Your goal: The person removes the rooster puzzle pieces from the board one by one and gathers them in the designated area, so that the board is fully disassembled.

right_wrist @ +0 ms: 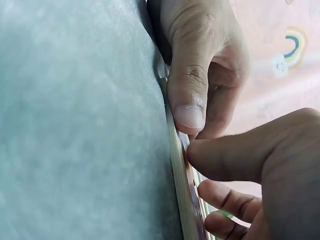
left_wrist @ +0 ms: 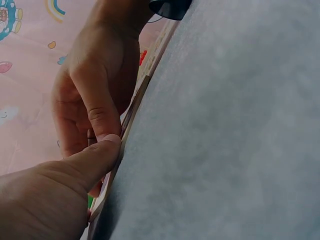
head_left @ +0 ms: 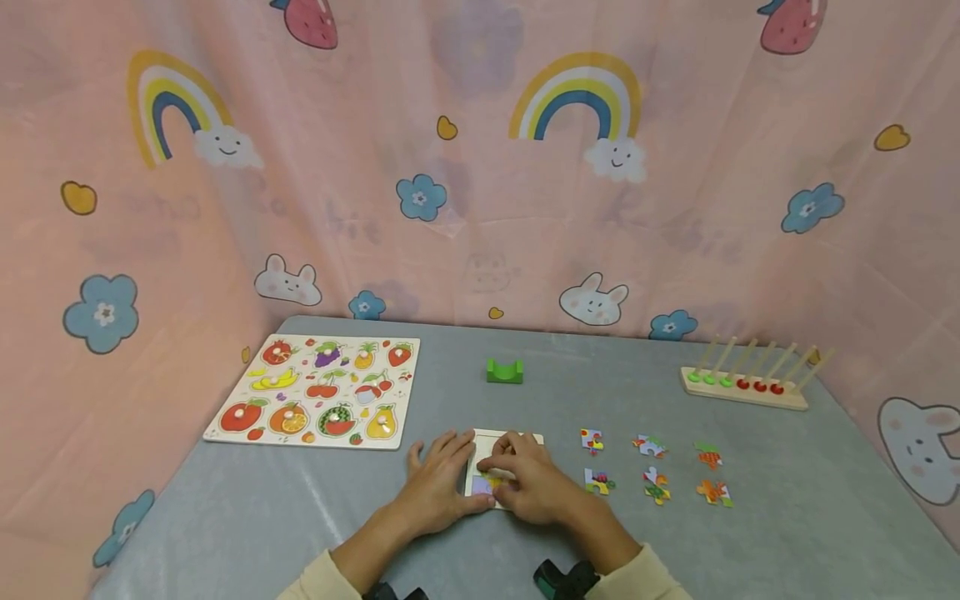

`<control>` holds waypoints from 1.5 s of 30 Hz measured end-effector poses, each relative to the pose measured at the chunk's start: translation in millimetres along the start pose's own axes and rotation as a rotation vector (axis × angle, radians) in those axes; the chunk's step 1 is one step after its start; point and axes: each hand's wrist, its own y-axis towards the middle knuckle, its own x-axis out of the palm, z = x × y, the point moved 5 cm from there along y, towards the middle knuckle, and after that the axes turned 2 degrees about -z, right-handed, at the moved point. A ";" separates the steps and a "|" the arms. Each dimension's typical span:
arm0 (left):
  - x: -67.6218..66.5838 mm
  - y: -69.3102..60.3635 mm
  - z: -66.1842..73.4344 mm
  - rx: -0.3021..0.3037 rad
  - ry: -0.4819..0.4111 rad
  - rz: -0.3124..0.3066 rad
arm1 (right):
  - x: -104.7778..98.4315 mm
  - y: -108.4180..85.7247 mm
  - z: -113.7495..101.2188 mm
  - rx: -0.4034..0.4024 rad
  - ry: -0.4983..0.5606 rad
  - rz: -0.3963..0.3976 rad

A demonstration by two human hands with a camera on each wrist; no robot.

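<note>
From my console I see the left hand (head_left: pixel 433 493), thumb and fingers wide, touching a shallow pale wooden puzzle tray (head_left: pixel 483 441) on the grey table (head_left: pixel 810 492). I cannot tell whether the right hand (head_left: pixel 536 483), curled over it, pinches anything; 6 multicoloured jigsaw pieces (head_left: pixel 656 493) lie to the right.

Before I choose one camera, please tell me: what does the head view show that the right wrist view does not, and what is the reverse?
Only the head view: the fruit board, the six loose puzzle pieces and the peg stand.

Only the right wrist view: clear detail of the left thumbnail, and the near side of the small puzzle tray seen edge-on at close range.

Both views: the left hand, the right hand, part of that tray, the grey table and the pink backdrop.
</note>
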 end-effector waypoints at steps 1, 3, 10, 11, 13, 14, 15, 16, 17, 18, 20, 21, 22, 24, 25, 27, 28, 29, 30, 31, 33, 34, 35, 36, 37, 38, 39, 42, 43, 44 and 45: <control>-0.3 0.0 0.0 0.000 0.001 0.000 | 0.1 0.2 -0.1 0.001 0.004 0.000; -0.3 0.1 -0.3 -0.001 0.000 -0.001 | -0.3 0.4 -0.4 0.002 0.012 0.006; -1.0 -0.1 -1.6 0.006 0.015 0.005 | -1.0 1.6 -3.2 0.001 0.026 0.043; -1.3 0.0 -1.8 0.008 0.019 0.008 | -1.3 1.5 -3.7 -0.005 0.025 0.053; -2.0 0.2 -2.0 0.011 0.022 0.012 | -1.7 1.4 -4.6 -0.021 0.019 0.074; -2.1 0.3 -2.2 0.012 0.022 0.014 | -1.9 1.4 -5.0 -0.032 0.016 0.085; -2.0 0.4 -2.3 0.012 0.023 0.015 | -2.0 1.3 -5.4 -0.044 0.011 0.096; -2.0 0.4 -2.3 0.013 0.023 0.017 | -2.1 1.1 -5.6 -0.054 0.007 0.104; -1.9 0.3 -2.2 0.014 0.021 0.017 | -2.4 0.8 -5.7 -0.063 0.007 0.110; -1.6 0.2 -2.1 0.015 0.019 0.017 | -2.6 0.5 -5.6 -0.070 0.008 0.113; -0.8 -0.2 -1.9 0.016 0.016 0.013 | -2.6 -0.3 -5.3 -0.074 0.012 0.105; -0.5 -0.3 -1.6 0.015 0.016 0.011 | -2.6 -0.7 -5.1 -0.073 0.014 0.097; -0.4 -0.5 -1.3 0.015 0.015 0.008 | -2.5 -1.0 -5.0 -0.070 0.016 0.089; 0.2 -0.7 -0.9 0.017 0.019 0.005 | -2.4 -1.4 -5.0 -0.065 0.015 0.070; 0.3 -0.6 -0.7 0.016 0.019 0.003 | -2.3 -1.5 -5.0 -0.061 0.015 0.058; 0.4 -0.4 -0.2 0.016 0.021 0.002 | -2.3 -1.9 -5.7 -0.061 0.010 0.039; 0.4 -0.4 -0.2 0.017 0.021 0.002 | -2.4 -1.9 -6.4 -0.065 0.005 0.030; 0.4 -0.4 -0.1 0.017 0.021 0.001 | -2.3 -1.8 -6.9 -0.067 0.000 0.018; 0.3 -0.4 0.1 0.017 0.018 0.000 | -2.0 -1.8 -7.6 -0.072 -0.005 0.007; 0.4 -0.4 0.1 0.016 0.018 -0.001 | -2.0 -2.0 -8.2 -0.076 -0.013 -0.003; 0.4 -0.3 -0.1 0.014 0.017 -0.003 | -1.6 -2.0 -9.4 -0.083 -0.029 -0.023; 0.4 -0.2 -0.3 0.014 0.016 -0.004 | -1.5 -1.8 -9.9 -0.085 -0.034 -0.031; 0.3 0.0 -0.4 0.014 0.016 -0.004 | -1.2 -1.7 -10.1 -0.082 -0.036 -0.039; 0.2 0.2 -0.6 0.012 0.015 -0.004 | -1.0 -1.6 -10.0 -0.078 -0.038 -0.045; 0.1 0.4 -0.8 0.011 0.012 -0.004 | -1.0 -1.5 -10.0 -0.075 -0.042 -0.049; -0.1 0.5 -1.0 0.010 0.010 -0.004 | -0.7 -1.2 -9.8 -0.071 -0.042 -0.053; -0.4 0.4 -1.1 0.010 0.007 -0.002 | -0.5 -0.9 -9.6 -0.067 -0.042 -0.056; -0.7 -0.1 -0.8 0.013 0.011 0.006 | -0.6 -1.2 -9.2 -0.068 -0.054 -0.044; -0.4 0.0 -0.4 0.015 0.014 0.009 | -1.2 -1.7 -8.9 -0.066 -0.056 -0.036; 0.1 0.1 0.0 0.017 0.015 0.012 | -2.2 -2.4 -8.5 -0.064 -0.057 -0.026; -0.1 0.0 -0.2 0.018 0.018 0.014 | -3.6 -2.5 -8.8 -0.061 -0.054 -0.016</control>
